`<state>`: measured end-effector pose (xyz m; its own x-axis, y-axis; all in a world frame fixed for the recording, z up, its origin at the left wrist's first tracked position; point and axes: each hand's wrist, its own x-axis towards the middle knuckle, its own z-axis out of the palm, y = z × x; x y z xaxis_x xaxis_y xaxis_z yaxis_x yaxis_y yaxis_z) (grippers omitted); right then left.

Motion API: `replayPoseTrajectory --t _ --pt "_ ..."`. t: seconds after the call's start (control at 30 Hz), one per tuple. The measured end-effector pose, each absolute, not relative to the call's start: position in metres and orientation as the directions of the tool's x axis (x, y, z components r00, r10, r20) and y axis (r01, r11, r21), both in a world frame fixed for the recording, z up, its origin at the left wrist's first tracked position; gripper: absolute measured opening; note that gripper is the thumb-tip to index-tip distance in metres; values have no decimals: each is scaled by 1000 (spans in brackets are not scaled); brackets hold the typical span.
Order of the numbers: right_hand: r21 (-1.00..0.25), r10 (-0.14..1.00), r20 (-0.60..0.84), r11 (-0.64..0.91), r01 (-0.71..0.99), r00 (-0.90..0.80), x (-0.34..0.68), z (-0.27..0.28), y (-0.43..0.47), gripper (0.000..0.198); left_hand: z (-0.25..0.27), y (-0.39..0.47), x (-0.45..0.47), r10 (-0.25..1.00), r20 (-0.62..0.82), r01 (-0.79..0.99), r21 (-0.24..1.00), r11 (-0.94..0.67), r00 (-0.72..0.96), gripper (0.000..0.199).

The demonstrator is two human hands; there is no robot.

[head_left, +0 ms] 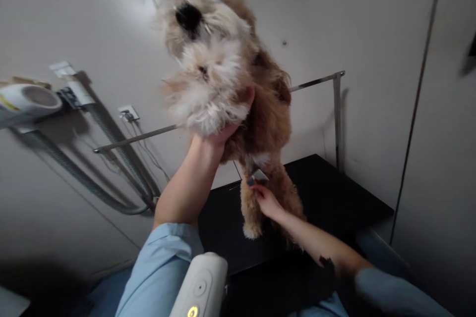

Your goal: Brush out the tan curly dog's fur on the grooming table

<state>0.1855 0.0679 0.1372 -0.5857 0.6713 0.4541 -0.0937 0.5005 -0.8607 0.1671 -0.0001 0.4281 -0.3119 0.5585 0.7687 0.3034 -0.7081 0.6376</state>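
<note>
A curly tan-and-cream dog (267,119) stands upright on a black grooming table (327,198), its head raised towards me. My left hand (226,131) is closed around the fur under its chin and jaw, with the fingers mostly buried in the coat. Lower down, my right hand (266,198) pinches the handle of a small brush with a flat grey head, which looks like a slicker brush (260,175). The brush head rests against the dog's lower chest, above the front legs. Its bristle side cannot be made out.
A metal rail frame (337,119) runs behind the dog along the wall. To the left hang a white dryer (31,101) and a grey ribbed hose (111,131), near a wall socket (128,113). A white device (203,282) with a yellow light is close in the foreground.
</note>
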Motion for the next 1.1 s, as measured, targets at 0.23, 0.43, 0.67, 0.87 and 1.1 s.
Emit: replayPoseTrajectory --t 0.23,0.43,0.67,0.87,1.1 --pt "-742 581 666 583 -331 -469 201 164 53 30 435 -30 177 725 657 -377 630 -679 -207 51" --pt "-910 636 412 323 -260 -653 209 161 32 37 433 -55 179 684 695 -408 572 -712 -220 51" --pt "-830 633 531 523 -193 -563 210 149 28 30 429 -90 186 677 708 -412 566 -714 -202 50" --pt "-702 479 693 618 -354 -539 211 171 16 34 425 -110 186 679 717 -460 556 -692 -155 50" --pt "-832 535 497 517 -200 -683 207 155 -6 33 425 -120 179 595 747 -178 569 -803 -298 54"
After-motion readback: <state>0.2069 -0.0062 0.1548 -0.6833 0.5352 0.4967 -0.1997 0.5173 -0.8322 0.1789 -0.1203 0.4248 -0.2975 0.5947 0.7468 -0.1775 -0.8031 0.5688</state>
